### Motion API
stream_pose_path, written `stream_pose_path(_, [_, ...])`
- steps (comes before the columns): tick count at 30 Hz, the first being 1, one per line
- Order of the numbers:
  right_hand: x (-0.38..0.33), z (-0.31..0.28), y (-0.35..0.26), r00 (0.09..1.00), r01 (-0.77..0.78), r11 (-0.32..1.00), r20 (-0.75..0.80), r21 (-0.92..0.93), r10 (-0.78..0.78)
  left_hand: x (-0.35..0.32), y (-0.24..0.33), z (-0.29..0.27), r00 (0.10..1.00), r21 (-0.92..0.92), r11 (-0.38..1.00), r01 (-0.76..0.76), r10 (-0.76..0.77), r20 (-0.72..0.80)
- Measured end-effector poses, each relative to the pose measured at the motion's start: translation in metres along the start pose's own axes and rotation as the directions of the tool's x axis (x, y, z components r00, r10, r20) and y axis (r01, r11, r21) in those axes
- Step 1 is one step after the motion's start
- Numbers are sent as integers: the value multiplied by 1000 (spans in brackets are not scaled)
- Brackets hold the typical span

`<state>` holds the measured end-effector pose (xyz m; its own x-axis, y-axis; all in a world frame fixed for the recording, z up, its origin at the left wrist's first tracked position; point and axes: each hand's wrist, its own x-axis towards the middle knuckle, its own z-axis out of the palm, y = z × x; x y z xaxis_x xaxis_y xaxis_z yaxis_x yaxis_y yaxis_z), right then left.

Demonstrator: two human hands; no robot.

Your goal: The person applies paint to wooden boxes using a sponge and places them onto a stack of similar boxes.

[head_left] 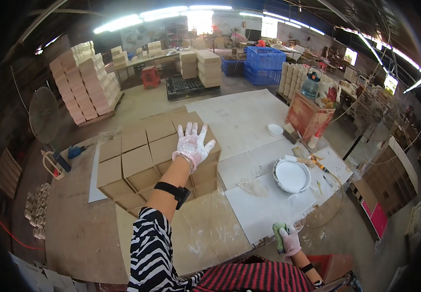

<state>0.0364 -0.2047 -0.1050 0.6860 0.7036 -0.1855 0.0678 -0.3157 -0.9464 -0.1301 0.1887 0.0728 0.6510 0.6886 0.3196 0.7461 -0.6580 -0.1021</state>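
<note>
My left hand (192,146), in a thin white-smeared glove, lies with fingers spread on top of a block of plain tan boxes (137,159). The boxes stand close together in rows on the worktable. At the table's near right edge, my right hand (292,243), also gloved, is closed around a green sponge-like pad (281,234); whether it is sponge or folded cloth is hard to tell. Beyond that hand, a round tub of white paste (291,176) sits on white sheeting (264,204), with a flat brush (293,159) across its far rim.
A small white bowl (275,129) and a red-brown cabinet (305,114) bearing a water jug (310,83) stand at the far right of the table. Fans (45,114) flank it. Stacked boxes (84,80), blue crates (265,58) and a black pallet (191,89) are farther back.
</note>
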Motion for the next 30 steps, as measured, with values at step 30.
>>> stream_pose_path(30, [160, -31, -6, 950, -15, 975, 306, 221, -55, -128, 193, 198, 677, -434, -774, 461, -10, 736])
